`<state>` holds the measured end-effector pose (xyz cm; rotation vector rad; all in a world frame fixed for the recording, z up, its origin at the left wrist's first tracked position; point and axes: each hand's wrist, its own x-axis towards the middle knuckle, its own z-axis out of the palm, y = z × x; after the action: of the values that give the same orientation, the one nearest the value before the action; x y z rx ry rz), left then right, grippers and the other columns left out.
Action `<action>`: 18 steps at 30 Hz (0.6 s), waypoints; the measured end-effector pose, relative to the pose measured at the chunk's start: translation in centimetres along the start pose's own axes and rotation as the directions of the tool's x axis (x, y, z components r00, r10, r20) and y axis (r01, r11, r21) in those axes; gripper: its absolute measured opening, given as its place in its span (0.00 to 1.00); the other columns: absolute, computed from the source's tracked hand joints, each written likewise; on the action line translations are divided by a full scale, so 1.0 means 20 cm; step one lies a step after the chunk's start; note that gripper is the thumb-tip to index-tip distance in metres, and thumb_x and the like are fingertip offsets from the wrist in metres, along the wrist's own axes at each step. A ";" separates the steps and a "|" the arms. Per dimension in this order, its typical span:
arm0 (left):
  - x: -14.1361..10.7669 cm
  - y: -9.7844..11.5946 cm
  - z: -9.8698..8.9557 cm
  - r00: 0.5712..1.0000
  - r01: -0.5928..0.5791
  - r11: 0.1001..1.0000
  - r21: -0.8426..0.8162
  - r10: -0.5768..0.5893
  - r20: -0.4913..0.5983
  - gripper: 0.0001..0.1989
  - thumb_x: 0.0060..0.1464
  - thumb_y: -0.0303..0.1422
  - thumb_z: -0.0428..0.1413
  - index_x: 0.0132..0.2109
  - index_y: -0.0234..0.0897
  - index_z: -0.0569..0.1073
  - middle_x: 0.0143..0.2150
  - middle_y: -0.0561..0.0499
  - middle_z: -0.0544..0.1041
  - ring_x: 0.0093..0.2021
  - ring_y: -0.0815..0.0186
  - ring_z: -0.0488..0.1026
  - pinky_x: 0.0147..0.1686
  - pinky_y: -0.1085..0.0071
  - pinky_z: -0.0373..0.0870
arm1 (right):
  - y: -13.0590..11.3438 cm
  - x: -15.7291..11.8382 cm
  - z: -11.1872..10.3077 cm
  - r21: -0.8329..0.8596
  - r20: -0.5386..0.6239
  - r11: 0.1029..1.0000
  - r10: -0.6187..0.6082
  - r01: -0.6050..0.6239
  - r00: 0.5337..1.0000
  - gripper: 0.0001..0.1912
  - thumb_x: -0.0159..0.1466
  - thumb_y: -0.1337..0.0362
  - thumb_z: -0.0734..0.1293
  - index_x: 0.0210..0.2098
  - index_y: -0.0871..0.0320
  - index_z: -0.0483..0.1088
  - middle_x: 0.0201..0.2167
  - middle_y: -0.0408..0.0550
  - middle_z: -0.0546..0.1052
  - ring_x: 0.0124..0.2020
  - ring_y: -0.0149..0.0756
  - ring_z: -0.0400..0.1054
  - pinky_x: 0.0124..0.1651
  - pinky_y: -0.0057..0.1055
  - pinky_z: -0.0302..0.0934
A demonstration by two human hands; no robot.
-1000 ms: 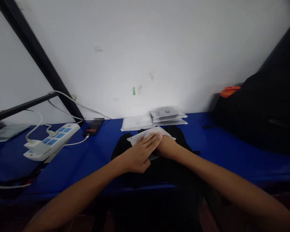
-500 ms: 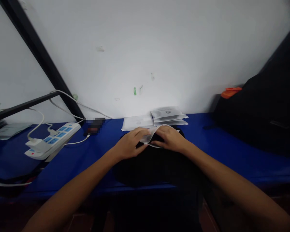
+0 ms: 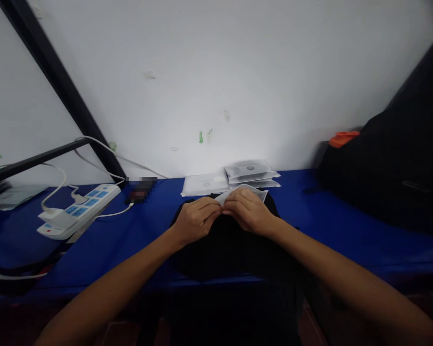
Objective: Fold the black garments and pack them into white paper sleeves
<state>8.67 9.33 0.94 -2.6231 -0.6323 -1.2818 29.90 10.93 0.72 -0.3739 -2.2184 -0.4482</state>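
Packet, white and thin, is pinched between the left hand and the right hand near the middle of the worktop, just in from its rear edge. The hands are together, meeting at the centre and curled over the packet from either side. They hide most of it, and only its upper edge shows above them. What is printed on it is too small and too hidden to tell.

Below the hands lies black cloth, spread across the worktop and reaching its front edge; its kind cannot be told in the dark. Just behind the cloth, near the rear edge, sit a stack of flat packets and, beside it on the left, a single flat packet. Further left, a white power strip lies at an angle with plugs in it, and a white cable runs from it toward a pixelated object near the rear edge. Toward the right end sits a black bag with an orange part on top. A black metal bar slants up the white wall on the left.
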 end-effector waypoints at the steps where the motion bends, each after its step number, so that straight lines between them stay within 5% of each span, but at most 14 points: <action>1: 0.00 0.00 -0.01 1.000 0.005 1.000 -0.009 -0.006 -0.010 0.06 0.63 0.26 0.53 0.42 0.35 0.75 0.38 0.47 0.80 0.39 0.66 0.78 0.40 0.70 0.76 | 0.02 0.00 -0.01 -0.003 0.016 1.000 0.014 -0.014 1.000 0.04 0.69 0.68 0.63 0.43 0.59 0.68 0.36 0.51 0.77 0.38 0.39 0.66 0.43 0.38 0.63; 11: 0.05 -0.08 -0.12 0.975 0.093 0.996 -0.008 -0.093 -0.204 0.02 0.59 0.25 0.58 0.38 0.36 0.75 0.35 0.50 0.78 0.35 0.69 0.76 0.35 0.73 0.72 | 0.47 -0.16 -0.19 -0.088 0.170 0.974 0.221 -0.208 0.960 0.07 0.70 0.69 0.58 0.42 0.55 0.67 0.40 0.53 0.76 0.44 0.44 0.67 0.48 0.43 0.61; 16: 0.04 -0.09 -0.11 0.961 0.141 0.990 -0.014 -0.140 -0.238 0.02 0.60 0.26 0.58 0.38 0.36 0.74 0.35 0.50 0.78 0.34 0.70 0.74 0.29 0.76 0.69 | 0.45 -0.17 -0.22 -0.044 0.235 0.957 0.289 -0.287 0.928 0.09 0.69 0.61 0.62 0.45 0.56 0.69 0.42 0.54 0.76 0.45 0.46 0.68 0.49 0.44 0.63; 18: 0.03 -0.07 -0.10 0.965 0.118 0.993 -0.025 -0.120 -0.234 0.02 0.60 0.25 0.57 0.39 0.36 0.73 0.35 0.50 0.77 0.35 0.69 0.74 0.31 0.75 0.70 | 0.39 -0.14 -0.21 -0.007 0.272 0.961 0.267 -0.275 0.925 0.19 0.66 0.54 0.67 0.52 0.57 0.68 0.48 0.56 0.75 0.50 0.48 0.67 0.53 0.46 0.62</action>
<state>6.92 10.22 2.66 -2.4204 -0.7528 -1.6036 37.58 15.78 2.49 -0.7538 -2.3852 -0.2208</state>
